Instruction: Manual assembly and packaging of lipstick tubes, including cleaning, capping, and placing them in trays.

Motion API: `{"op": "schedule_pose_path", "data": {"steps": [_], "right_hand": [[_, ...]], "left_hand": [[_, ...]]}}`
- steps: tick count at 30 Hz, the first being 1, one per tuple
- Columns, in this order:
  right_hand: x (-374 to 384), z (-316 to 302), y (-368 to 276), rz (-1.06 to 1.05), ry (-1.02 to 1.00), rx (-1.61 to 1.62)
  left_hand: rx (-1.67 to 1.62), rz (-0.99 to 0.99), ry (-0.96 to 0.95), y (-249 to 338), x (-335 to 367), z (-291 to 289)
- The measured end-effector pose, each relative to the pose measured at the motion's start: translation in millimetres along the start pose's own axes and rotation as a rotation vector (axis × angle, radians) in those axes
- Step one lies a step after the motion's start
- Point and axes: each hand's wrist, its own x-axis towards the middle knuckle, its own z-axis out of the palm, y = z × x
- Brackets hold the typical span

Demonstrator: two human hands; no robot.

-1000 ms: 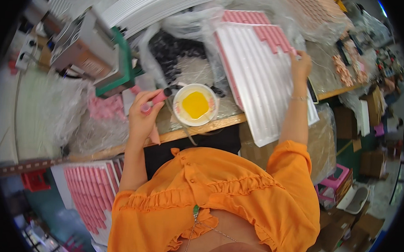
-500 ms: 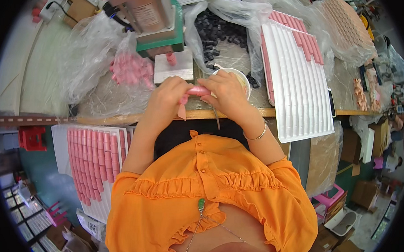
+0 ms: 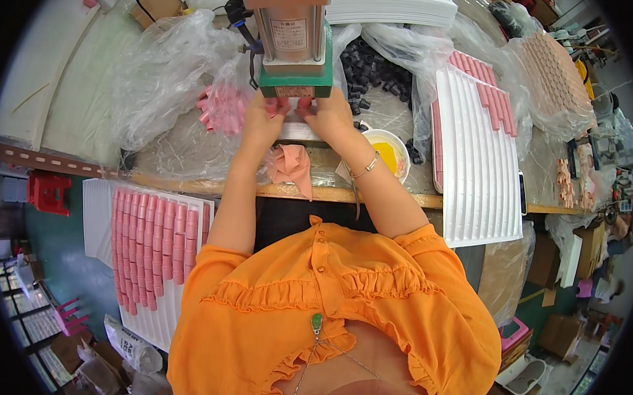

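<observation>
Both my hands reach forward beneath the head of a green and silver bench press (image 3: 295,80), which hides part of the fingers. My left hand (image 3: 262,121) is closed around a pink tube (image 3: 272,106) at the press's left side. My right hand (image 3: 330,119) has its fingers closed at another pink tube (image 3: 304,104) under the press head. Below them shows a pale metal plate (image 3: 298,131). A peach cloth (image 3: 290,167) lies crumpled on the bench edge, nearer to me than the hands.
Pink pieces (image 3: 218,112) lie in clear plastic at left. A white bowl (image 3: 398,150) with something yellow stands right of my wrist. Black fittings (image 3: 372,62) are piled behind it. White ridged trays hold pink tubes at right (image 3: 466,169) and lower left (image 3: 153,307).
Both hands have moved forward from the bench edge to under the press, no longer joined on one pink tube. The cloth, earlier at my left hand, now lies on the bench. The view has shifted.
</observation>
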Motion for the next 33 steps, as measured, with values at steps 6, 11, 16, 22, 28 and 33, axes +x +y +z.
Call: {"op": "schedule_pose_path", "data": {"steps": [6,11,16,22,28,33], "right_hand": [[-21.5,-18.8,-10.9,0.008,0.034,-0.027],[-73.4,-84.8,-38.5,0.139,-0.318,0.692],[-86.1,-83.7,-36.0,-0.054,-0.149,0.494],[-90.1,-75.5,-35.7,0.067,-0.031,0.479],[-40.2,-90.5,65.5,0.093,0.140,0.163],[-2.0,-57.2,127.5,0.156,0.021,-0.045]], "left_hand": [[-0.502,-0.068,-0.154,-16.1,-41.4,-30.4],[-0.675,-0.144,-0.472,34.1,-62.2,-32.0],[-0.276,-0.034,-0.474,59.7,-67.2,-8.8],[-0.052,0.038,-0.293,67.7,-80.5,1.0],[0.416,0.155,-0.089,16.5,-38.2,-95.6],[0.572,0.007,0.086,-61.7,13.8,-158.2]]}}
